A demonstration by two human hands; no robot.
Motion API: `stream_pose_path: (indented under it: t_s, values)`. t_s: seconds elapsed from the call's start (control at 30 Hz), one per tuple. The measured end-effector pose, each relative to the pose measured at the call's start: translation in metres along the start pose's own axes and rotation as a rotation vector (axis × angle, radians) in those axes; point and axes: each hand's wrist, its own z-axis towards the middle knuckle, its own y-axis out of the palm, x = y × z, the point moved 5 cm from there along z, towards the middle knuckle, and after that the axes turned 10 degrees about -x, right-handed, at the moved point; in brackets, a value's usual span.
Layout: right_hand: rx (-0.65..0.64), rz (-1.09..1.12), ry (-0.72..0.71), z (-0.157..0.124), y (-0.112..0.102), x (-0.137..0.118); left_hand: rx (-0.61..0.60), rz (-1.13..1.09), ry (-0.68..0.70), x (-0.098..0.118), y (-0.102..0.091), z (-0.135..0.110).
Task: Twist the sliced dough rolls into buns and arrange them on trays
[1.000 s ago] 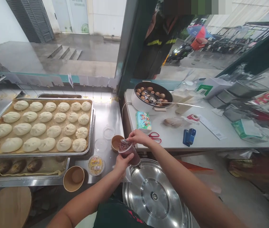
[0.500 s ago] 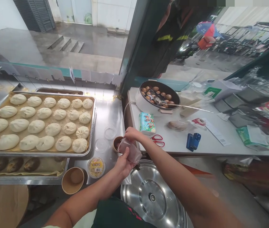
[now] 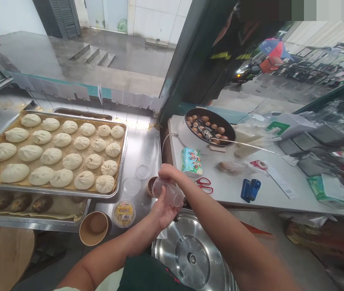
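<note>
My left hand (image 3: pixel 166 216) is wrapped around a clear plastic cup (image 3: pixel 168 195), its thumb along the near side. The cup is tilted, mouth toward the upper left and base toward the lower right. My right hand (image 3: pixel 169 173) curls over the cup's upper side; its fingers are partly hidden. Just beyond the mouth stands a brown paper cup (image 3: pixel 150 186) with dark contents, partly covered by the plastic cup. Two clear round lids, one nearer (image 3: pixel 132 186) and one farther (image 3: pixel 143 170), lie on the steel counter. A sealed tub with a yellow label (image 3: pixel 124 214) sits nearer me.
A tray of buns (image 3: pixel 62 159) fills the left, above a lower tray (image 3: pixel 65 206). An open paper tub (image 3: pixel 82 238) stands at the counter's edge. To the right are a pot of eggs (image 3: pixel 229 117), tissues (image 3: pixel 192 161), scissors (image 3: pixel 205 186) and a stapler (image 3: pixel 251 190). A large steel lid (image 3: pixel 187 246) lies below.
The view has shifted a little. Between my hands, the plastic cup has turned so its round base and side show more clearly. Both hands stay on it.
</note>
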Motion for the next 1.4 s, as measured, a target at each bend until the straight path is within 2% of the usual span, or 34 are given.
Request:
stream_pose_path:
  t_s: [0.1,0.37,0.53,0.73,0.87,0.97,1.13,1.4]
  values:
    - [-0.019,-0.07,0.031,-0.004,-0.001,0.0,-0.014,-0.013,-0.009,0.0,0.005,0.0]
    - [0.006,-0.127,0.043,-0.006,-0.009,0.005,0.084,0.115,0.042,0.003,-0.001,0.004]
    - [0.024,-0.09,0.06,-0.001,-0.004,0.01,0.021,0.133,0.034,0.001,0.001,0.006]
    - [0.043,0.009,0.057,-0.001,-0.002,0.016,0.043,0.22,0.054,0.001,-0.005,0.009]
    - [0.041,0.134,0.04,-0.012,0.0,0.021,-0.057,0.159,-0.018,0.0,-0.006,0.01]
    - [0.032,0.274,-0.011,-0.031,0.005,0.03,-0.07,0.221,0.035,0.005,-0.011,0.009]
    - [0.04,0.477,-0.115,-0.062,0.016,0.05,-0.086,0.447,0.151,0.006,-0.018,0.008]
    - [0.096,0.808,-0.397,-0.085,0.044,0.074,-0.005,0.893,0.377,0.014,-0.031,0.007]
